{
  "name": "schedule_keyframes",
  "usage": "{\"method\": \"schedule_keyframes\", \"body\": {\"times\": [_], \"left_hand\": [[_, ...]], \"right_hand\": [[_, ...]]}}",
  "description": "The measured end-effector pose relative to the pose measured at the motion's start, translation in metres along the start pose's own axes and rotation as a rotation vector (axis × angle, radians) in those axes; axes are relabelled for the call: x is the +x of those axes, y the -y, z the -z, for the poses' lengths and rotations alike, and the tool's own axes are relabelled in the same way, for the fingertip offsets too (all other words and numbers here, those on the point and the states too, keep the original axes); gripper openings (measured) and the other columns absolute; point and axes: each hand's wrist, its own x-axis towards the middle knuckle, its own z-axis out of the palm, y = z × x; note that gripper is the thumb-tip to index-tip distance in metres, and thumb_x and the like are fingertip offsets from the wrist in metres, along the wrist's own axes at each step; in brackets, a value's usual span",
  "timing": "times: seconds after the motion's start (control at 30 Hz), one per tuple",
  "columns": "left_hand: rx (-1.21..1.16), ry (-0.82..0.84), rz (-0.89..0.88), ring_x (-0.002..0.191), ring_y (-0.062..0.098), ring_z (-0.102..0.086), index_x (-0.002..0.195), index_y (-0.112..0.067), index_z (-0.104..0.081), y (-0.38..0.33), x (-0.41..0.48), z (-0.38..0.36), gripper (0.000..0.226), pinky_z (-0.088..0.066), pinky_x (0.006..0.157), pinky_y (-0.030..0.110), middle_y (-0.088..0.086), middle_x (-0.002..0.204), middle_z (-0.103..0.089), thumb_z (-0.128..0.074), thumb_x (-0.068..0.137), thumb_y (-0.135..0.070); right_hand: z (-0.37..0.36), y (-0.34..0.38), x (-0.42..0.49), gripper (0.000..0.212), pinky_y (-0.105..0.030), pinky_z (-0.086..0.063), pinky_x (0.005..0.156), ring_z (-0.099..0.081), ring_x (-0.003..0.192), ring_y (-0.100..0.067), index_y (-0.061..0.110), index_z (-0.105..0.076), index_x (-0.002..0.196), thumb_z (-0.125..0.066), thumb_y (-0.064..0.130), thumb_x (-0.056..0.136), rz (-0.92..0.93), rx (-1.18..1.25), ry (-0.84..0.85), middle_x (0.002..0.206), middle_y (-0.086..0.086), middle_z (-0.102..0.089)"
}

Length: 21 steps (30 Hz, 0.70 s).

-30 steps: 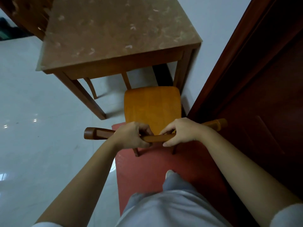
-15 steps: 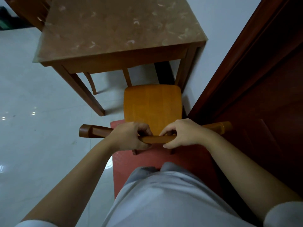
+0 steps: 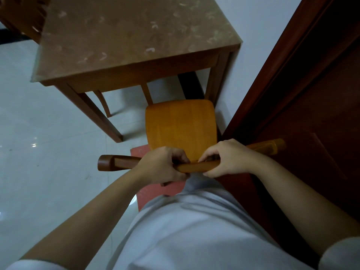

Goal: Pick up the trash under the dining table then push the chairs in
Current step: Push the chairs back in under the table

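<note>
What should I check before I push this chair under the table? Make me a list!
1. Grip of left hand on top rail: ok.
2. Grip of right hand on the rail: ok.
3. Chair tucked under the table: not ok, the seat is out in front.
4. Seat clears the table leg by the wall: cannot tell, they look very close.
5. No trash on the floor underneath: cannot tell, part is hidden.

No readable text or labels anywhere.
</note>
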Motion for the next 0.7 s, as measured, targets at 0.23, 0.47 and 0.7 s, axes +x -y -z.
{"method": "schedule_keyframes", "body": {"times": [0.23, 0.47, 0.7], "left_hand": [[-0.036, -0.015, -0.012, 0.067, 0.013, -0.064, 0.082, -0.034, -0.065, -0.001, 0.001, 0.001, 0.021, -0.054, 0.064, 0.040, -0.006, 0.077, -0.070, -0.075, 0.065, -0.027], [-0.116, -0.023, -0.047, 0.069, 0.014, -0.065, 0.083, -0.023, -0.071, -0.002, 0.003, 0.005, 0.020, -0.054, 0.066, 0.044, -0.006, 0.077, -0.071, -0.077, 0.065, -0.015], [-0.151, -0.053, -0.052, 0.067, 0.012, -0.065, 0.078, -0.027, -0.071, 0.000, 0.021, 0.026, 0.018, -0.055, 0.065, 0.043, -0.007, 0.076, -0.071, -0.076, 0.067, -0.013]], "right_hand": [[-0.001, 0.003, -0.004, 0.029, -0.011, -0.042, 0.065, -0.054, 0.075, 0.005, 0.037, -0.069, 0.098, -0.073, 0.038, 0.070, -0.033, 0.031, -0.037, 0.079, 0.020, -0.061], [0.000, 0.003, 0.000, 0.029, -0.019, -0.048, 0.071, -0.058, 0.081, 0.002, 0.037, -0.069, 0.100, -0.073, 0.038, 0.071, -0.035, 0.063, -0.010, 0.089, 0.017, -0.066], [0.020, 0.002, 0.023, 0.023, -0.033, -0.051, 0.076, -0.061, 0.081, -0.007, 0.034, -0.071, 0.097, -0.070, 0.036, 0.074, -0.018, 0.063, 0.014, 0.089, 0.009, -0.070]]}}
